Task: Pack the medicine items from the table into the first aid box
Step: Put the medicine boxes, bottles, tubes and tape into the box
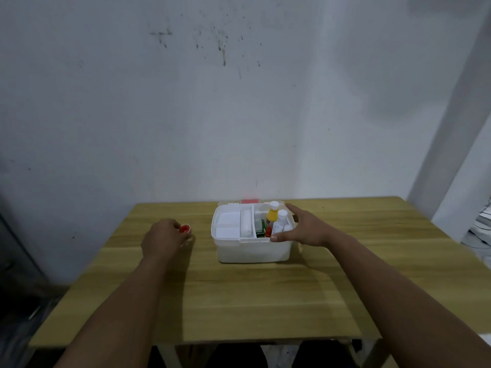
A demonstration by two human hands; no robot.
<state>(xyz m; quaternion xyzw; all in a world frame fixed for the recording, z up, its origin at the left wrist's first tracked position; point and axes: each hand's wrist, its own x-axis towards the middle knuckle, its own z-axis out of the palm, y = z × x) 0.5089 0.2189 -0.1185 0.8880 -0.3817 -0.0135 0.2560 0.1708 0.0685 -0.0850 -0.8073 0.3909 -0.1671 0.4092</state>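
Observation:
A white first aid box (pixel 252 251) stands open on the wooden table (pixel 239 293) near the far edge. Inside it are a yellow bottle (pixel 272 216), a white bottle (pixel 280 224), a white roll (pixel 246 226), flat white packs (pixel 228 224) and a small red and green item (pixel 265 231). My right hand (pixel 303 227) rests on the box's right rim, thumb on the front edge, fingers spread. To the left of the box, my left hand (pixel 165 239) is closed around a small red-capped bottle (pixel 184 229) on the table.
The box's lid with a pink latch (pixel 249 201) lies open behind it against the white wall. White stacked material (pixel 481 229) sits beyond the table's right edge. A dark object (pixel 16 256) stands to the left of the table.

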